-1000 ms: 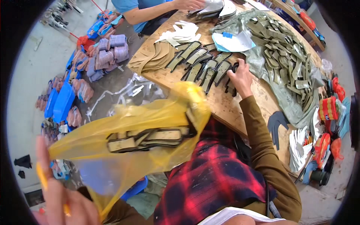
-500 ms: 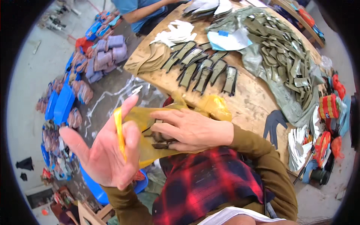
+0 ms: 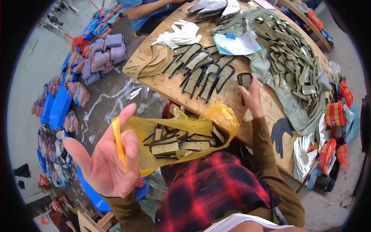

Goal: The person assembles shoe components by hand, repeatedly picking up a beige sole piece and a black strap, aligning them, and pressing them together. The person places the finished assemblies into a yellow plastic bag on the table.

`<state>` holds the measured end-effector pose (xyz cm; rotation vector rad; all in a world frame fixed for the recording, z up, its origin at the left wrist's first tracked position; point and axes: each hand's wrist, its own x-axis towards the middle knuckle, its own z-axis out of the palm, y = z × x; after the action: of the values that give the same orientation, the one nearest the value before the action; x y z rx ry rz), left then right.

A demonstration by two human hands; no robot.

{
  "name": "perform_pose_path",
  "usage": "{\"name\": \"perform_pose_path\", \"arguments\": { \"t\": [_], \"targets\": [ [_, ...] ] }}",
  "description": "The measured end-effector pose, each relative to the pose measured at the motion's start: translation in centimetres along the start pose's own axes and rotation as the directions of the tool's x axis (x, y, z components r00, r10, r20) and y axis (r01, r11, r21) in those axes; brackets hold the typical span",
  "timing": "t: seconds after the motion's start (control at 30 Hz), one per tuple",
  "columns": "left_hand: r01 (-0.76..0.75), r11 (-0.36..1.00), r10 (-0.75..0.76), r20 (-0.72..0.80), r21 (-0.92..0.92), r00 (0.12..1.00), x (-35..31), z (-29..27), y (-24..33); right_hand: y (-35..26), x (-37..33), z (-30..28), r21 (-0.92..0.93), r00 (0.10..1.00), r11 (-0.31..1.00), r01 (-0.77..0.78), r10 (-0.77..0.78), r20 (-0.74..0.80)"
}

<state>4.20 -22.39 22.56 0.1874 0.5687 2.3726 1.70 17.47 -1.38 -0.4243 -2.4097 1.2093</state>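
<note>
My left hand (image 3: 106, 160) is palm up, with the handle loop of a yellow plastic bag (image 3: 222, 116) hooked over its fingers. The bag gapes on my lap, partly filled with flat olive pieces edged in black (image 3: 164, 148). Over the near table edge, my right hand (image 3: 253, 98) grips one olive piece with black edging (image 3: 245, 79) between thumb and fingers. Just left of it, several similar pieces (image 3: 193, 80) lie overlapping on the wooden table (image 3: 259, 131). What exactly these pieces are, I cannot tell.
Tan cut pieces (image 3: 150, 62), white strips (image 3: 179, 34) and papers (image 3: 235, 43) lie on the table. Olive pieces (image 3: 297, 58) are heaped on plastic sheeting at right, near a dark glove (image 3: 281, 133). Blue bins (image 3: 60, 106) and bundles (image 3: 110, 54) line the left floor. A person (image 3: 145, 13) sits at the far side.
My right hand has left the bag and moved right to the table, where it has picked up the rightmost olive piece. The bag's contents are uncovered. My left hand stays in the handle.
</note>
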Motion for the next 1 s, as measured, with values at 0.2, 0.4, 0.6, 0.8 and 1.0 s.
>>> {"name": "perform_pose_path", "arguments": {
  "t": [0.2,0.4,0.6,0.8,1.0],
  "targets": [
    [0.057,0.998,-0.057,0.037,0.004,0.998,1.6,-0.5,0.0,-17.3,-3.0,-2.7,0.367,0.758,0.813,0.452,-0.567,0.322],
    [0.046,0.998,-0.045,0.016,-0.049,0.999,1.7,-0.2,-0.1,-15.1,1.4,0.3,0.14,0.674,0.858,0.495,-0.48,0.562],
    [0.008,0.997,-0.011,-0.038,-0.078,0.999,2.1,-0.6,-0.4,-6.1,5.3,2.3,-0.314,0.452,0.336,0.888,-0.507,0.734],
    [0.011,1.0,-0.011,0.001,0.012,1.0,2.2,-1.1,-0.2,-4.9,4.7,1.7,-0.333,0.498,0.401,0.853,-0.438,0.748],
    [-0.017,0.996,0.011,-0.059,-0.089,0.998,2.2,-0.7,-1.1,-2.9,5.4,0.6,-0.206,0.601,0.632,0.747,-0.51,0.616]
  ]
}}
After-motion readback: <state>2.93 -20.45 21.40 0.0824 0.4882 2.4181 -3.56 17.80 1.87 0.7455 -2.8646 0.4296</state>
